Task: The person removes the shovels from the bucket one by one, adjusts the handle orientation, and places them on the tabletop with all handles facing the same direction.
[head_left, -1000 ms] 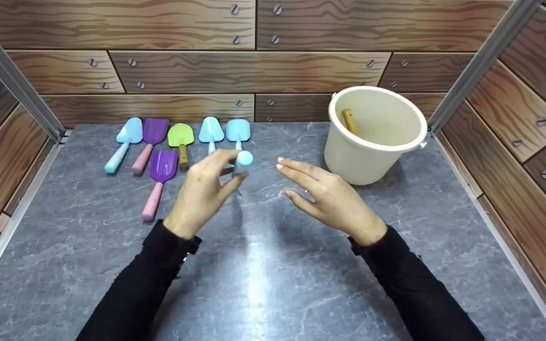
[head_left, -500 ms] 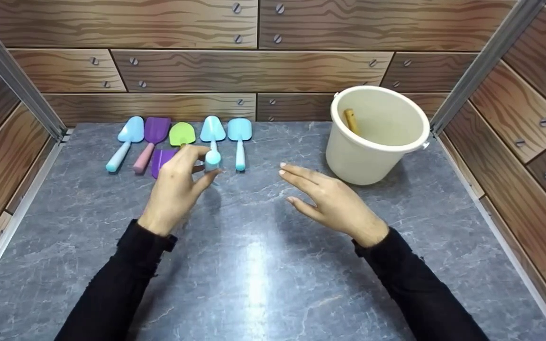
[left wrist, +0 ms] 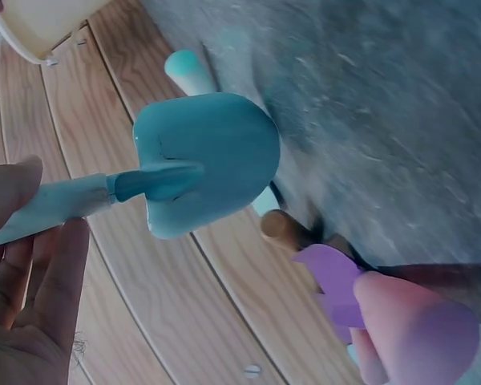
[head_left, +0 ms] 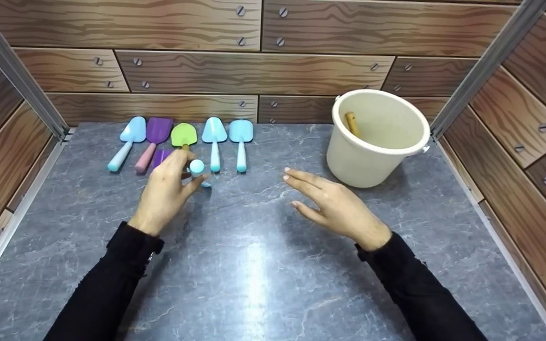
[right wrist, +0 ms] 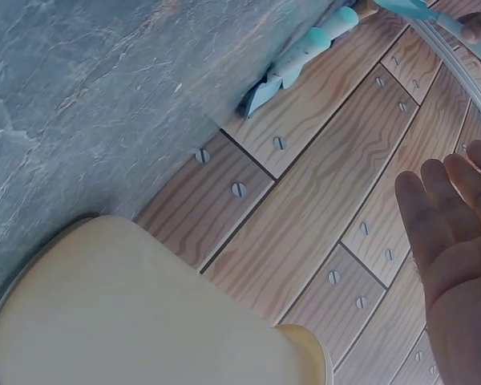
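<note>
My left hand [head_left: 164, 192] pinches a light-blue hand trowel [left wrist: 216, 148] by its handle between thumb and fingers. The trowel's handle end points up at the head camera and its blade hangs down. Just beyond, a green trowel [head_left: 184, 134] lies with its brown handle mostly hidden by the hand. A purple trowel with a pink handle [left wrist: 417, 329] is largely covered by the same hand in the head view. My right hand [head_left: 337, 206] is held with straight fingers, thumb apart, and nothing in it. It is in front and left of the cream bucket [head_left: 363, 166].
Along the back wall lie another purple trowel [head_left: 159, 129] and a blue one [head_left: 134, 129] on the left. Two more blue trowels, one pointed [head_left: 214, 130] and one squarish [head_left: 241, 130], lie right of the green one. A brown handle [head_left: 351, 124] stands inside the bucket.
My left hand has carried the light-blue trowel leftward, from before the squarish blue trowel to in front of the green one. The right hand has barely moved.
</note>
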### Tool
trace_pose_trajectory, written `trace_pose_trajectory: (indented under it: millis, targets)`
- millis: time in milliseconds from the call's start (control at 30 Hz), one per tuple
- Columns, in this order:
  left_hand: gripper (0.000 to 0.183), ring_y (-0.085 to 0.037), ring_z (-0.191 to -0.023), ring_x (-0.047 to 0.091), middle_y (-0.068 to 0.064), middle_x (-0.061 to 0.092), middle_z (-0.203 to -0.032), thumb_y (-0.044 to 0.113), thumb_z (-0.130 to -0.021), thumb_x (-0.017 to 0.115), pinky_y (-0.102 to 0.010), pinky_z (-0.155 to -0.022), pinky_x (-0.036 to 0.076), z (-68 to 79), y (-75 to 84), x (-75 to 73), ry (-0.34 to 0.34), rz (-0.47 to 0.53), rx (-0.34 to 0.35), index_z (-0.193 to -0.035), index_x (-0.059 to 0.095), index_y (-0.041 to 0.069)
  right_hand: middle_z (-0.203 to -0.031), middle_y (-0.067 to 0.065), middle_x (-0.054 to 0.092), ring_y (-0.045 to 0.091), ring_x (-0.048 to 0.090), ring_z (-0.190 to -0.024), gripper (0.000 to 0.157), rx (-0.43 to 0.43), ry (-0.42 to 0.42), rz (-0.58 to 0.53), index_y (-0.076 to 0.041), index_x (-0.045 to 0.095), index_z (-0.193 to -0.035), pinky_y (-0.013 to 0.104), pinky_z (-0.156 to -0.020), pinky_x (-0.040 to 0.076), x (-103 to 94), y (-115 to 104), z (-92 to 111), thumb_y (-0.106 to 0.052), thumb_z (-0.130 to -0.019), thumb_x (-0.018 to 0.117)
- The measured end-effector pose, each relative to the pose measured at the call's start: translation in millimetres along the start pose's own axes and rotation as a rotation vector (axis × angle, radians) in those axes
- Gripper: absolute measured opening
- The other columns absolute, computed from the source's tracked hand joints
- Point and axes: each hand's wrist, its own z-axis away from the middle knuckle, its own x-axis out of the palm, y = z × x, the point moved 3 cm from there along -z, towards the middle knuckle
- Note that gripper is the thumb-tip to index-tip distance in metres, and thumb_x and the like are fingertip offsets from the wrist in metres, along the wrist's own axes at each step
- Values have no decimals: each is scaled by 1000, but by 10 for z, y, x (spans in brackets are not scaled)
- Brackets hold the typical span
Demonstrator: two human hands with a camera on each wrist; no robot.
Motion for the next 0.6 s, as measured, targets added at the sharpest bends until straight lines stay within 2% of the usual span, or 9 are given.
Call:
trace_pose_trajectory:
  millis: [167,400,600]
  targets:
    - [32,-37,-113,80,-19,74,-116,2,-102,91,-51,-100,74,22,-25,-13,2,-15,-4,-121,65,0,-171,16,68,33,73,-152,56,18,-25,-5,-4,68,-163,47,-126,63,13,8,2,-26,-114,81]
    - [34,-35,-111,74,-17,74,-121,10,-104,89,-50,-98,67,68,-6,-40,-11,-63,34,-126,66,2,-171,14,68,32,74,-151,56,20,-32,-17,-5,67,-164,47,-125,64,28,17,3,-26,-114,81]
    - [38,-38,-122,78,-20,77,-131,13,-105,87,-52,-107,68,97,-8,-42,-23,-68,26,-135,68,0,-172,15,67,32,74,-151,56,20,-45,-31,-6,66,-165,47,-125,64,35,17,6,-26,-115,80]
